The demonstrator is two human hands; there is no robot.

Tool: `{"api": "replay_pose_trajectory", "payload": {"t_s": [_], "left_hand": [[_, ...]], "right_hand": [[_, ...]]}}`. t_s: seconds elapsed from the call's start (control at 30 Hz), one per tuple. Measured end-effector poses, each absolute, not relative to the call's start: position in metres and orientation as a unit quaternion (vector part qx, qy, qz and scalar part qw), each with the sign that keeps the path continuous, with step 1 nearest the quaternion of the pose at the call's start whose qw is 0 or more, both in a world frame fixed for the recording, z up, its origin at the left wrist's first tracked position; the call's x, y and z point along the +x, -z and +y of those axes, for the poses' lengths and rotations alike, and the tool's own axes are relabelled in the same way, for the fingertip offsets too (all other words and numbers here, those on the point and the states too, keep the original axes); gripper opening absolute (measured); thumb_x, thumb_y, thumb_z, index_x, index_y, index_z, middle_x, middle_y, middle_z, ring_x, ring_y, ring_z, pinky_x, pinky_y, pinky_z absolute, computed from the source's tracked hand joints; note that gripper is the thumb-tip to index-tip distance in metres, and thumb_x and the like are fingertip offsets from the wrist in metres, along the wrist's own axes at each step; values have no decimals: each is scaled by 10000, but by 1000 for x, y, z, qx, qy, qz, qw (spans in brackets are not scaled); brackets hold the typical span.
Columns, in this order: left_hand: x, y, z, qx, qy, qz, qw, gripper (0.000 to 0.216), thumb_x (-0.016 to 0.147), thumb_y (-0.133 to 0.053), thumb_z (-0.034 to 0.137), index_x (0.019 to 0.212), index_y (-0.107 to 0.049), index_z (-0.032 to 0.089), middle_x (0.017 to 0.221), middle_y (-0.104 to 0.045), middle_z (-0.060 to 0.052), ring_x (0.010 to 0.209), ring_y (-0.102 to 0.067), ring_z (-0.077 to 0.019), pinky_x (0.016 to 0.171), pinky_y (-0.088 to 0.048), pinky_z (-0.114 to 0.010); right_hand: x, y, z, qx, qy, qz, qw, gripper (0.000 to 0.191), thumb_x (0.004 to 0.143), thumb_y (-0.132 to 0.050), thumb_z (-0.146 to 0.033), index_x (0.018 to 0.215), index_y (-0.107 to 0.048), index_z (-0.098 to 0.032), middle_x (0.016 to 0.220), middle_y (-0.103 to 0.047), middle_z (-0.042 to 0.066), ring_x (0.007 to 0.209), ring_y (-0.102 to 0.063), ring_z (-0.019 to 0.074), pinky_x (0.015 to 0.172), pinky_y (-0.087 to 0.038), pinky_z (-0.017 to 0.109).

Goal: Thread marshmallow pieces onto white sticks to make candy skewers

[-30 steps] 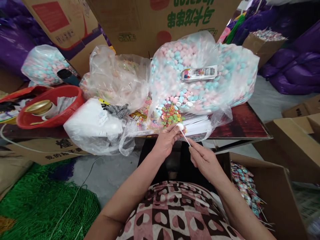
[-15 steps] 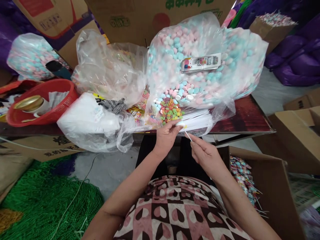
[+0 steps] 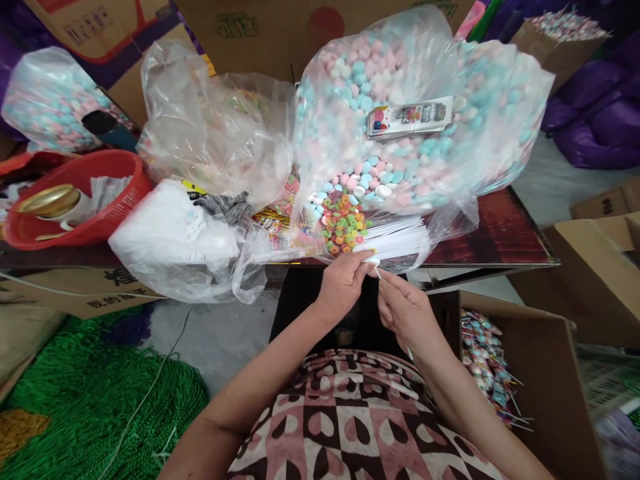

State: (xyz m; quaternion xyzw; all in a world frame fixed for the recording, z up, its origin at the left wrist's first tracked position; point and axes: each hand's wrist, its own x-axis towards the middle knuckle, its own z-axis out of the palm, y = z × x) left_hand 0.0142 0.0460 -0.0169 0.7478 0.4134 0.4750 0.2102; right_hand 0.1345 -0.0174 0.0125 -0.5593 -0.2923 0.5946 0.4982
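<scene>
My left hand (image 3: 344, 285) is closed at the table's front edge, pinching a small white marshmallow (image 3: 371, 262) between thumb and fingers. My right hand (image 3: 406, 303) grips a thin white stick (image 3: 378, 273), whose upper end meets the marshmallow. Whether the tip has gone into it is hidden by the fingers. Just beyond my hands lies a sheaf of white sticks (image 3: 400, 237). To its left is a heap of colourful gummy rings (image 3: 345, 223). Pink, blue and white marshmallows (image 3: 373, 179) spill from the mouth of a large clear bag (image 3: 435, 67) behind them.
A stack of printed wrappers (image 3: 410, 119) rests on the big bag. Further left are a white plastic bag (image 3: 175, 233) and a red basket (image 3: 100, 223). Beside my right arm, a cardboard box (image 3: 545, 373) holds wrapped sweets on sticks (image 3: 487, 363). Green cord (image 3: 135, 400) covers the floor at left.
Both hands have shifted slightly right and toward me. The right hand has come closer to the left, and less of the stick shows between them. The view has shifted slightly.
</scene>
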Motion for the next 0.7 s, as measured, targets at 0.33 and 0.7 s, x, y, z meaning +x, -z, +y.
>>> {"api": "replay_pose_trajectory", "payload": {"t_s": [0.33,0.7], "left_hand": [[3,11,42,725,-446,461,251,229,923,-547,328,1050,-689,201,944,-747,-50,871,-691,-153,815,-543,-281],[5,-3,75,795,-352,453,196,274,952,-473,264,1079,-705,192,1012,-704,-77,986,-626,-200,874,-484,-333]], "right_hand": [[137,-9,-19,-557,-605,-354,446,369,825,-607,-507,937,-648,-158,460,-343,-100,401,-250,56,377,-162,192],[173,-13,-2,-569,-552,-291,535,310,796,-662,-453,904,-629,-165,416,-350,-111,351,-203,37,356,-130,183]]}}
